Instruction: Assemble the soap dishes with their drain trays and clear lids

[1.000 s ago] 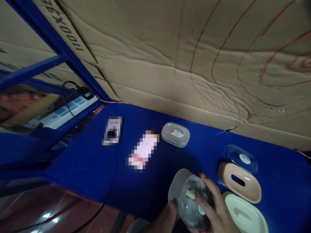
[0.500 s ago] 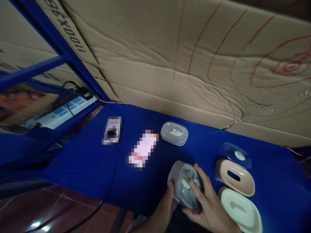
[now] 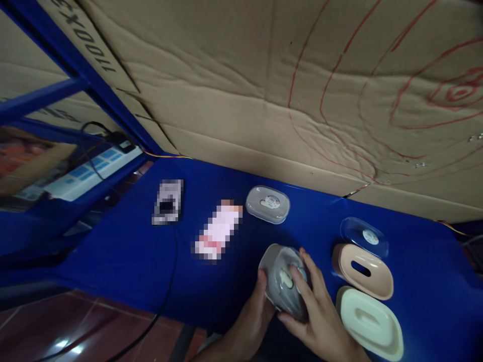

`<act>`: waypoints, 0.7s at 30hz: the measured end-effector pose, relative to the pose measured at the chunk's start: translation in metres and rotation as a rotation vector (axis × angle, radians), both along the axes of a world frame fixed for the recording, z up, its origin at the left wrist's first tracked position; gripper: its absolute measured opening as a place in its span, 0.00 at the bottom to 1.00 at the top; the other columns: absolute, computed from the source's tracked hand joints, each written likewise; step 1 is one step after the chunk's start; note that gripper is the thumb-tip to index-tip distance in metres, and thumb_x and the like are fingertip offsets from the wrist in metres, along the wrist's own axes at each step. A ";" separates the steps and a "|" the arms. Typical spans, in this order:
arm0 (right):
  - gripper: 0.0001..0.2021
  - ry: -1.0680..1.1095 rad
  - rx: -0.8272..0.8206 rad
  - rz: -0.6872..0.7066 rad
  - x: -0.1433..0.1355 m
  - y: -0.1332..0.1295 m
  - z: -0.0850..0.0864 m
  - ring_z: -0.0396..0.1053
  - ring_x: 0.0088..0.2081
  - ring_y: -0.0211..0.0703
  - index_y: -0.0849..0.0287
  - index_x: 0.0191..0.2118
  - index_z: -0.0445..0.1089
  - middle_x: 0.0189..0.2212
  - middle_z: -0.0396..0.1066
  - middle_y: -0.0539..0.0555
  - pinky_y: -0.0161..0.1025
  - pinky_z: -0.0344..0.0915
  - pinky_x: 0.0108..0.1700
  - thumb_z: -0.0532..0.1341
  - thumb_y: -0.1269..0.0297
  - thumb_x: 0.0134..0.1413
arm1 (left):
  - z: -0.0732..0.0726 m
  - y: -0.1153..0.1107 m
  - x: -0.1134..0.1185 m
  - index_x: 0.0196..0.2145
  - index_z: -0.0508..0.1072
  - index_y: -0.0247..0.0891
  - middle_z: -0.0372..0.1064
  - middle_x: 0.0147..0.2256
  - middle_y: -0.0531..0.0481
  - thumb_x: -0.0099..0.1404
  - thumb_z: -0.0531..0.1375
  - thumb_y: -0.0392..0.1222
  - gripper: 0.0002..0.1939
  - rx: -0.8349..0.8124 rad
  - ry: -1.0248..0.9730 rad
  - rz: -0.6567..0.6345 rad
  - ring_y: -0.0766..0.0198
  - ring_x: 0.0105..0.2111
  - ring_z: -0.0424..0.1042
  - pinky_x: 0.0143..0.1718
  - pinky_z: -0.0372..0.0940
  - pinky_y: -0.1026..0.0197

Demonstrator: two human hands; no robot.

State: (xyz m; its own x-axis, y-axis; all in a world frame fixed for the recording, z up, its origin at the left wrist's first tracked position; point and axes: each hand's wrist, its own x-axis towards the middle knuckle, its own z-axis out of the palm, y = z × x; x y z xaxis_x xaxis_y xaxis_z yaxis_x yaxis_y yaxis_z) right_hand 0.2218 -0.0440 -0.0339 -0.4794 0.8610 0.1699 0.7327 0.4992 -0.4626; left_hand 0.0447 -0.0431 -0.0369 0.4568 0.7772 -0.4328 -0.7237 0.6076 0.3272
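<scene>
A grey oval container (image 3: 272,259) is tilted above the table's front edge, with a clear lid (image 3: 282,291) against its top. My left hand (image 3: 258,311) grips the container's left side, thumb on the rim. The fingers of my right hand (image 3: 317,306) are wrapped round the lid's right side, one finger lying across its top near a pale tab. Further back lies a similar grey container with a clear lid (image 3: 267,203). To the right of my hands stand a peach oval dish with a slot (image 3: 377,269) and a pale green oval dish (image 3: 372,322).
Another clear lid (image 3: 364,236) lies behind the peach dish. Two blurred-out flat items (image 3: 168,201) (image 3: 219,231) rest on the left of the blue table (image 3: 124,256), with a black cable. Cardboard (image 3: 226,90) walls the back; a power strip (image 3: 94,171) is at left.
The clear lid and grey container have tilted slightly in my hands and look closer together. The whole view has shifted a little.
</scene>
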 end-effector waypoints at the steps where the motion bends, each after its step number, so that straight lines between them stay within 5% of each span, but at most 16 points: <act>1: 0.48 0.009 -0.022 -0.012 -0.001 0.000 0.001 0.45 0.73 0.67 0.48 0.75 0.41 0.76 0.33 0.62 0.60 0.66 0.63 0.69 0.65 0.56 | 0.001 0.002 -0.001 0.59 0.75 0.43 0.69 0.64 0.48 0.66 0.57 0.69 0.35 -0.008 -0.003 -0.007 0.48 0.73 0.48 0.74 0.31 0.46; 7: 0.40 0.054 -0.132 -0.049 0.006 0.016 0.011 0.53 0.71 0.62 0.48 0.74 0.46 0.74 0.46 0.61 0.59 0.63 0.66 0.65 0.58 0.61 | 0.002 0.010 -0.003 0.64 0.70 0.43 0.66 0.66 0.45 0.72 0.51 0.65 0.33 -0.030 -0.084 -0.053 0.49 0.72 0.51 0.72 0.43 0.45; 14: 0.38 -0.101 0.015 -0.021 0.053 0.107 0.004 0.54 0.70 0.60 0.54 0.72 0.49 0.71 0.51 0.66 0.58 0.61 0.67 0.64 0.52 0.63 | -0.013 0.009 0.004 0.72 0.52 0.45 0.67 0.65 0.38 0.72 0.56 0.61 0.38 -0.033 -0.097 0.019 0.46 0.67 0.63 0.70 0.47 0.42; 18: 0.39 -0.231 0.012 0.050 0.068 0.145 0.012 0.55 0.70 0.63 0.52 0.72 0.52 0.72 0.50 0.66 0.62 0.58 0.67 0.66 0.49 0.61 | -0.014 0.006 0.005 0.70 0.59 0.37 0.70 0.61 0.33 0.70 0.59 0.58 0.38 -0.012 -0.018 0.018 0.43 0.62 0.68 0.67 0.53 0.41; 21: 0.47 -0.268 0.055 0.029 0.079 0.131 0.037 0.47 0.73 0.66 0.52 0.75 0.45 0.74 0.44 0.65 0.67 0.49 0.69 0.67 0.42 0.59 | -0.017 0.004 0.007 0.66 0.66 0.39 0.73 0.59 0.34 0.67 0.62 0.59 0.35 -0.018 0.031 0.010 0.43 0.59 0.71 0.65 0.55 0.40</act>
State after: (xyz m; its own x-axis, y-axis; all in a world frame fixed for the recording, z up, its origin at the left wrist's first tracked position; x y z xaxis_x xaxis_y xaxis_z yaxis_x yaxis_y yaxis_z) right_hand 0.3004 0.0866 0.0028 -0.5377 0.8394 0.0794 0.8104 0.5405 -0.2260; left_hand 0.0521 -0.0388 -0.0538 0.4349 0.7738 -0.4606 -0.7193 0.6062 0.3392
